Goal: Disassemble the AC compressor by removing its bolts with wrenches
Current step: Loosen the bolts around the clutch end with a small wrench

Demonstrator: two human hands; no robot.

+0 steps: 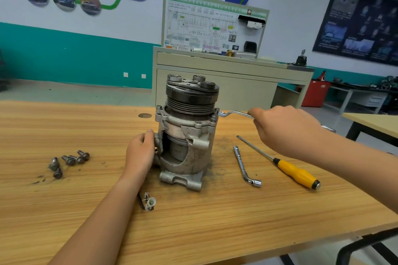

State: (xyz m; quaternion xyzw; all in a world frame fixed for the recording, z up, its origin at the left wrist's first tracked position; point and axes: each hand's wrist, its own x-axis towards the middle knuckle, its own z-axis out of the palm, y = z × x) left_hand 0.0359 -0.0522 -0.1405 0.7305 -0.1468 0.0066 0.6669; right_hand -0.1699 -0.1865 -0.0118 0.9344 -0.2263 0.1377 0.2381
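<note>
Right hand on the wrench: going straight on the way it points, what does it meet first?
The right hand would likely meet the compressor's upper flange, where its wrench ends; depth unclear.

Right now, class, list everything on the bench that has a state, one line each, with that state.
Compressor: upright on the table, pulley uppermost.
Left hand: grips the compressor's side.
Right hand: grips the wrench handle.
Wrench: head on a flange bolt.
Loose bolts: out, lying on the table.
Socket wrench: lying unused.
Screwdriver: lying unused.
</note>
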